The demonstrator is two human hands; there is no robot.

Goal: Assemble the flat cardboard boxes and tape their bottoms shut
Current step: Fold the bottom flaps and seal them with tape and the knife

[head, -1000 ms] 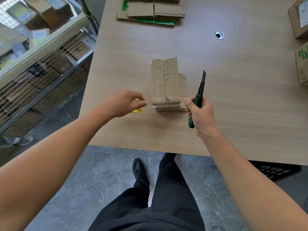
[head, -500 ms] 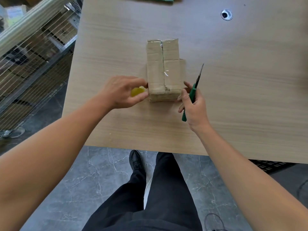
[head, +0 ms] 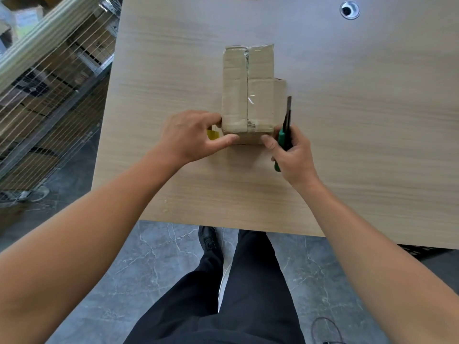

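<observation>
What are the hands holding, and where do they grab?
The right hand grips the green utility knife by its handle. The left hand pinches the brown cardboard box at its near left corner.

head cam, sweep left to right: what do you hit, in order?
wire rack → left hand → cardboard box → right hand gripping the green utility knife → cable grommet in the table. Yellow item under the left hand skipped: it overlaps.
</observation>
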